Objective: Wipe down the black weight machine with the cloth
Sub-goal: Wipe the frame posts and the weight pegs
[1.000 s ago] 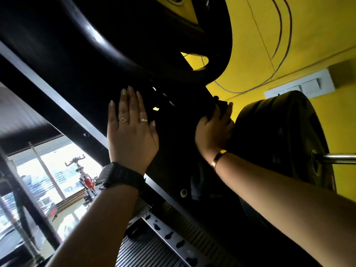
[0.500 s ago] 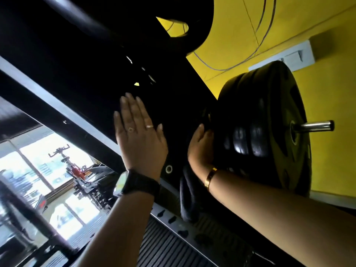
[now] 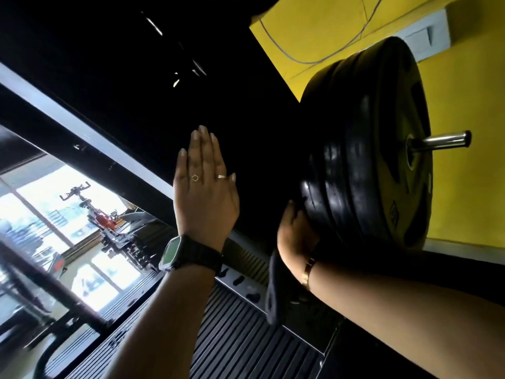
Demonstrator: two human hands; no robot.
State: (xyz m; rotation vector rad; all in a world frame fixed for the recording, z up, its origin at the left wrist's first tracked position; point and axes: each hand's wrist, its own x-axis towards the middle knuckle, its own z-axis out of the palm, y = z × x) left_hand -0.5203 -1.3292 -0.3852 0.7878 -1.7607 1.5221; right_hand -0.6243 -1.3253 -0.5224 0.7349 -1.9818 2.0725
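Black weight machine (image 3: 240, 113) right in front, big and dark. Left hand (image 3: 203, 192) flat on it, fingers straight and close together, holding nothing. Right hand (image 3: 295, 236) pressing dark hanging cloth (image 3: 274, 296) onto machine, just beside stack of round black weight plates (image 3: 363, 165); fingers partly hidden, grip not clear. Farther off, yellow wall (image 3: 464, 91) and bright window (image 3: 49, 203).

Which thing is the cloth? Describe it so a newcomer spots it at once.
Start at the stack of black weight plates on the steel peg, against the yellow wall. At the stack's lower left edge is the right hand, with a gold bracelet on its wrist. The cloth hangs under that wrist: a dark, soft, limp fold, unlike the hard ribbed metal around it.
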